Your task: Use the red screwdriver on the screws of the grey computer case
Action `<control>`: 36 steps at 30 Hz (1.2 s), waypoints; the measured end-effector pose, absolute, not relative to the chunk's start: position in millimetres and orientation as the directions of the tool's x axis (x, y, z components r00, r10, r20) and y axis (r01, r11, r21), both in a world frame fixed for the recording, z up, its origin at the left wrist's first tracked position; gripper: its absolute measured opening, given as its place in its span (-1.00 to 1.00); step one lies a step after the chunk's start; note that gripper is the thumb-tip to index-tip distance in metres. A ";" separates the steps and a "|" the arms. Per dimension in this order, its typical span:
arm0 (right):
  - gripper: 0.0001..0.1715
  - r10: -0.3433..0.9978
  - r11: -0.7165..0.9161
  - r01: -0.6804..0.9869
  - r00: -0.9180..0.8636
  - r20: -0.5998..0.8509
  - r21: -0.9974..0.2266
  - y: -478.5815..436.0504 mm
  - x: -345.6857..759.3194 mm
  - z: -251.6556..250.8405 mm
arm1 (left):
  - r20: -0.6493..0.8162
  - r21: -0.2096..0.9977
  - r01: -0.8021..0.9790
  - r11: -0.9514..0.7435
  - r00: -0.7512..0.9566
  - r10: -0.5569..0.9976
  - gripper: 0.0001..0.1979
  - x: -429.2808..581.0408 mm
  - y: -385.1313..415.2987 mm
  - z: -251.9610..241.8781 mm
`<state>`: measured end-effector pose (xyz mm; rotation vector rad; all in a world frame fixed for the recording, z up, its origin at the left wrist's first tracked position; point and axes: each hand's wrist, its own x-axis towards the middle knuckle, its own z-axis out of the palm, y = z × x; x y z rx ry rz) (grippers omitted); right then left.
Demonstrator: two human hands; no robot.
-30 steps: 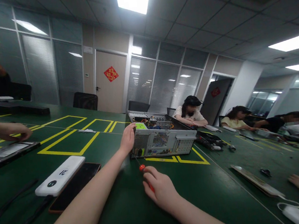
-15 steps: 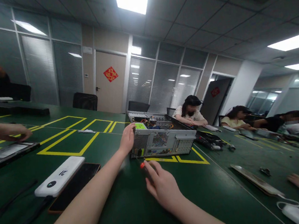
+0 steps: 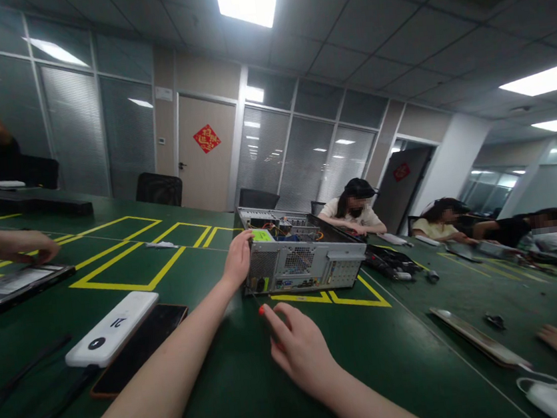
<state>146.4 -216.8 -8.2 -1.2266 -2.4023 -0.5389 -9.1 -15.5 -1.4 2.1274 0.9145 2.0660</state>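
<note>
An opened desktop computer case (image 3: 323, 267) lies on its side on the table, its rear panel turned toward me. Wires and a green-labelled power supply (image 3: 261, 236) show at its left corner. My left hand (image 3: 237, 262) grips that corner, fingers closed over the edge and partly hidden. Just in front of the panel, my right hand (image 3: 302, 350) is closed around a screwdriver (image 3: 262, 311). The red end of its handle shows by my forefinger, and the thin shaft runs toward the panel's lower left. Whether the tip touches a screw is too small to tell.
Left of my forearm, a white power bank (image 3: 115, 327) overlaps a dark phone (image 3: 141, 352). Another person's hand (image 3: 26, 248) is over a hard drive (image 3: 20, 282) at left. A black tool pouch (image 3: 392, 262) lies right of the case. Yellow tape marks the green table (image 3: 407, 369).
My right hand has shifted its hold on the screwdriver, with the fingers turned and less of the handle showing. My left hand and the case have stayed put.
</note>
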 end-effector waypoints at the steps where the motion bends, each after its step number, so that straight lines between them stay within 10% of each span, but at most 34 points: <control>1: -0.32 0.685 0.544 0.825 -0.541 0.488 0.152 -216.5 146.4 -7.8 | 0.902 0.417 0.382 -0.825 -0.058 0.429 -0.62 -9.1 -15.3 -1.5; 6: -0.40 0.782 0.511 0.859 -0.472 0.408 0.014 -218.5 144.7 -3.9 | 0.904 0.407 0.397 -0.823 -0.045 0.425 -0.61 -9.3 -15.2 -2.1; 36: -0.33 0.693 0.529 0.838 -0.520 0.500 0.138 -218.5 145.0 -7.7 | 0.901 0.417 0.384 -0.824 -0.054 0.431 -0.61 -9.5 -15.7 -1.9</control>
